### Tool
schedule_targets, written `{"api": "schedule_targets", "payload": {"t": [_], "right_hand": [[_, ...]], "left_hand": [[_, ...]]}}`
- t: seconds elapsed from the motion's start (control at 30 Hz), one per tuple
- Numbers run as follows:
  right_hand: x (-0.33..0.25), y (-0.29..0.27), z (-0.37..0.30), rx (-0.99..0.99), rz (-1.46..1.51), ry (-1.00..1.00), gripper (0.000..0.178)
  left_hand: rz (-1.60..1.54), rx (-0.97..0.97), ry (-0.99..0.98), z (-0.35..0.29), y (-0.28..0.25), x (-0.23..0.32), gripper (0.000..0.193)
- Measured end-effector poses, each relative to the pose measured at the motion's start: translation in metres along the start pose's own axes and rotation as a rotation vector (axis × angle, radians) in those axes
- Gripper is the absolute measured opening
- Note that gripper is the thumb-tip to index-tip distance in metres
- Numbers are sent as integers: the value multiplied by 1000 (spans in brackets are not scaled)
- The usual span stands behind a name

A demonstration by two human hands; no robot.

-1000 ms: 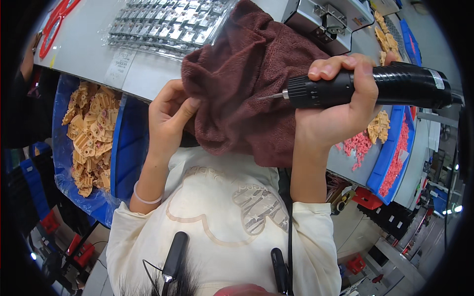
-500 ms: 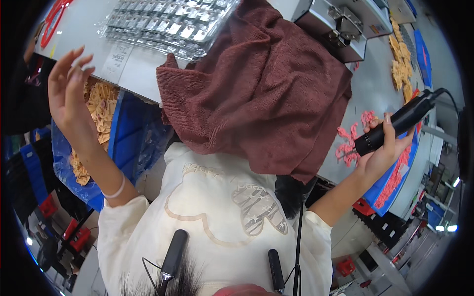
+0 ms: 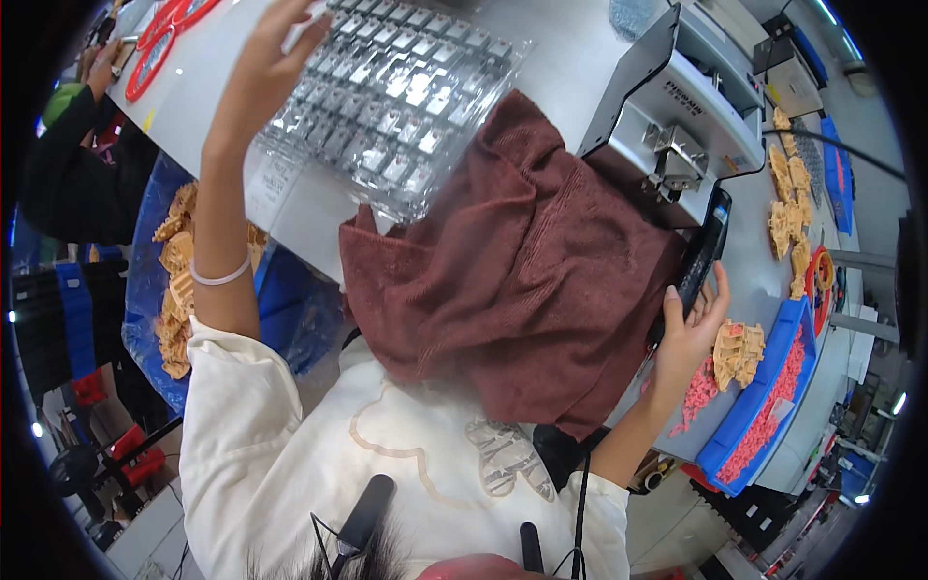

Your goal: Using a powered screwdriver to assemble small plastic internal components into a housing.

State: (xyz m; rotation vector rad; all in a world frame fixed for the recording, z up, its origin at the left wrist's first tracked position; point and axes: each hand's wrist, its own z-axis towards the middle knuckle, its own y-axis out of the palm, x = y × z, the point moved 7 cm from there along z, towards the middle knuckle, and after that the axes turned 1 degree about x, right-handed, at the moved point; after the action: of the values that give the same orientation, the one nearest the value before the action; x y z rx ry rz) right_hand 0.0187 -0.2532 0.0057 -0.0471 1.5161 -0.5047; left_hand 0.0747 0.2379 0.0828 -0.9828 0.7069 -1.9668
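My left hand is raised over the near-left edge of a clear plastic tray that holds rows of small metal parts. Its fingers are spread, with nothing seen in them. A black electric screwdriver is in my right hand, between thumb and fingers, its tip pointing down toward me. It lies along the right edge of a crumpled brown towel. Just beyond it stands a grey metal box-shaped machine with a bracket on its front.
Right of my right hand are a tan plastic part, loose pink pieces and a blue bin of pink pieces. More tan parts lie farther back. A blue-lined container of tan parts stands left. Another person's arm shows far left.
My left hand has moved up and right, over the tray. My right hand has brought the electric screwdriver left, beside the towel and machine. The view has shifted.
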Motion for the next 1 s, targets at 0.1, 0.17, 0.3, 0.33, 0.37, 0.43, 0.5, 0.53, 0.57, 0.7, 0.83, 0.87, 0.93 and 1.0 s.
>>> {"api": "schedule_targets", "payload": {"t": [0.1, 0.17, 0.3, 0.33, 0.37, 0.43, 0.5, 0.53, 0.57, 0.7, 0.83, 0.87, 0.93, 1.0], "right_hand": [[-13, -2, -3, 54, -400, -194, 58], [-25, -5, -3, 76, -427, -205, 58], [-23, -14, 0, 56, -305, -174, 52], [-25, -18, 0, 102, -269, -197, 48], [-27, -22, 5, 105, -237, -193, 47], [-35, -33, 16, 94, -226, -229, 44], [-46, -44, 36, 74, -241, -243, 43], [-47, -53, 50, 94, -266, -247, 43], [-49, -61, 65, 91, -261, -288, 44], [-6, -114, 144, 126, -586, -167, 47], [49, -139, 246, 153, -868, -409, 61], [51, -137, 253, 169, -900, -468, 66], [67, -129, 255, 98, -967, -383, 67], [74, -118, 251, 29, -1024, -296, 68]], "left_hand": [[118, -72, -73, 1, 34, -6, 42], [70, -73, -84, 3, 52, -2, 43], [159, -142, 123, 8, 78, 32, 42], [205, -203, 138, 8, 86, 39, 43], [223, -231, 122, 10, 88, 40, 45], [347, -238, 123, -2, 83, 30, 44], [312, -271, 27, -11, 79, 24, 44], [283, -262, 40, -16, 77, 24, 44], [294, -296, -19, -22, 74, 21, 45], [330, -336, -10, -4, 93, 24, 48], [409, -373, 0, -5, 95, 23, 51], [410, -377, 5, -6, 94, 24, 51], [375, -403, -52, -5, 92, 21, 52], [369, -398, -27, -2, 90, 20, 52]]}}
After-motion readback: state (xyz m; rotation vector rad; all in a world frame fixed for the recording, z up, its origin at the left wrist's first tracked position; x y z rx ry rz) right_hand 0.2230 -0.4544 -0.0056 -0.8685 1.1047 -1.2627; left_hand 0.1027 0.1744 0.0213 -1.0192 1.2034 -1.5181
